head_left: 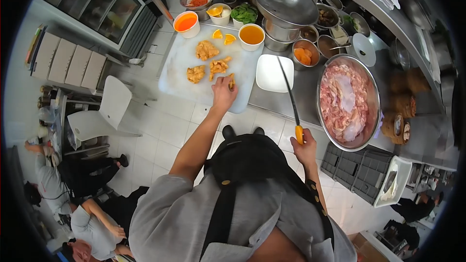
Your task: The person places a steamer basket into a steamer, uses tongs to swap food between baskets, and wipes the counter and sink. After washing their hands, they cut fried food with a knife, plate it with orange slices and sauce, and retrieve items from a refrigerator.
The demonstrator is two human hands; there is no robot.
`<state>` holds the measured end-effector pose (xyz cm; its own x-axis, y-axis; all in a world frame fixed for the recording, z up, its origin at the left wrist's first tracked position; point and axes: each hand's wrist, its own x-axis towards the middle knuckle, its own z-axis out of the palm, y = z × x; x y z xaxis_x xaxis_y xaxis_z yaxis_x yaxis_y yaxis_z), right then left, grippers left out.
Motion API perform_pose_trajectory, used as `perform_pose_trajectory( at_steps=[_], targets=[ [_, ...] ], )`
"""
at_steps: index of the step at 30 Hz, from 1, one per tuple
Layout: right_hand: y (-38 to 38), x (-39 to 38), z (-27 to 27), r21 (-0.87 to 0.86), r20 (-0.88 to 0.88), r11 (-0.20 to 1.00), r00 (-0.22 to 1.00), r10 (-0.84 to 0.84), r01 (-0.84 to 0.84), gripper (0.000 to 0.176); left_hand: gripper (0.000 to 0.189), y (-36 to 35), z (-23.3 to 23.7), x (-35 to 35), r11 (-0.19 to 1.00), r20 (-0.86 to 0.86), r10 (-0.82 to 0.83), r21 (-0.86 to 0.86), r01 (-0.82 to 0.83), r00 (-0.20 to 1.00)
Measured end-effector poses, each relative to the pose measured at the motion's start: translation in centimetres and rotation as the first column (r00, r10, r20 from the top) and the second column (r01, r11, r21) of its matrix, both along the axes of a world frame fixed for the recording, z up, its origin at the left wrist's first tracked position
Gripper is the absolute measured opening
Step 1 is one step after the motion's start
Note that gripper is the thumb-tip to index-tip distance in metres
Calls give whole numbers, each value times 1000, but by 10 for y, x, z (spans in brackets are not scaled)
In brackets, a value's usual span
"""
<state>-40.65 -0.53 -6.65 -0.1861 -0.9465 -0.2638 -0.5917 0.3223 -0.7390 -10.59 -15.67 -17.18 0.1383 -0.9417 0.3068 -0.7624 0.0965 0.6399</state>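
Observation:
My left hand point(224, 93) is at the front of the white cutting board point(174, 94), its fingers closed on a small piece of fried chicken point(231, 82). Just beyond lie several more golden pieces of fried chicken point(207, 50) and two orange wedges point(229, 39). In my right hand point(305, 148) is a knife point(291, 98) with a yellow handle, held off the counter, its long narrow blade pointing away from me. The blade passes over the edge of a white square plate point(273, 78), which has no food on it.
Tubs of orange-red sauce point(186, 23) and amber sauce point(252, 35) stand along the board's far edge, near green leaves point(244, 13). A large steel bowl of raw meat point(345, 99) is at the right. A white chair point(109, 109) and other people point(97, 223) are on the left.

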Motion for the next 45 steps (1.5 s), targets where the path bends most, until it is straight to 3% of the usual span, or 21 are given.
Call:
perform_pose_trajectory(
  at_steps=[5, 7, 8, 10, 11, 12, 14, 15, 17, 18, 20, 21, 23, 26, 30, 32, 35, 39, 45],
  targets=[
    [0, -18, -19, -45, 64, 998, 997, -50, 53, 29, 27, -11, 11, -20, 999, -90, 39, -9, -40, 995],
    [-3, -20, -21, -61, 102, 996, 993, -52, 58, 29, 35, -18, 25, -39, 987, -206, -162, -25, 160, 965],
    [-3, -20, -19, -25, 127, 998, 990, -56, 59, 28, 35, -19, 38, -49, 988, -200, -156, -19, 156, 967],
    [-7, -20, -17, 2, 154, 998, 986, -58, 58, 28, 46, -30, 66, -64, 978, 34, -86, -186, 91, 996],
    [-7, -21, -15, 12, 144, 999, 989, -45, 43, 28, 53, -38, 68, -52, 999, 178, -18, -25, 23, 984],
    [-6, -22, -15, 22, 132, 999, 991, -33, 30, 27, 53, -45, 71, -35, 999, 177, -17, -25, 22, 984],
    [-8, -21, -17, 11, 100, 999, 995, 30, -32, 26, 44, -57, 73, 1, 944, 470, 84, 245, -222, 879],
    [-9, -20, -17, 3, 65, 995, 993, 96, -97, 25, 44, -55, 67, 15, 945, 467, 83, 244, -219, 881],
    [-19, -4, -2, -17, -17, 982, 982, 186, -186, 24, 38, -48, 56, 33, 961, 450, -265, 195, 196, 853],
    [-25, 7, 5, -24, -95, 960, 957, 274, -278, 23, 38, -41, 53, 36, 962, 444, -261, 195, 191, 857],
    [-35, 25, 9, -20, -163, 937, 925, 342, -350, 25, 41, -20, 64, 36, 928, 316, -362, 37, 370, 877],
    [-39, 34, 10, -29, -207, 925, 908, 364, -378, 27, 41, -9, 62, 37, 932, 313, -352, 33, 360, 882],
    [-47, 48, 10, -20, -276, 894, 862, 426, -448, 33, 41, 8, 54, 42, 991, -42, -54, -124, 48, 998],
    [-55, 66, 8, -83, -250, 872, 857, 450, -482, 32, 43, 15, 44, 37, 998, -164, -5, -60, -5, 986],
    [-69, 81, 14, -43, -281, 846, 819, 501, -532, 32, 48, -5, 39, 27, 994, -77, -13, -106, 4, 997],
    [-74, 85, 17, -56, -294, 831, 804, 517, -554, 33, 50, -10, 32, 26, 1000, -20, -16, 21, 17, 1000],
    [-76, 90, 17, -21, -295, 829, 796, 529, -558, 34, 51, -1, 30, 17, 998, 37, 46, 50, -48, 998],
    [-78, 93, 17, 6, -284, 819, 784, 552, -574, 35, 51, -1, 26, 6, 994, 58, 107, -29, -105, 993],
    [-104, 107, 26, 223, -234, 796, 762, 604, -562, 37, 52, -6, 19, 5, 989, 44, 114, -96, -109, 993]
  ],
)
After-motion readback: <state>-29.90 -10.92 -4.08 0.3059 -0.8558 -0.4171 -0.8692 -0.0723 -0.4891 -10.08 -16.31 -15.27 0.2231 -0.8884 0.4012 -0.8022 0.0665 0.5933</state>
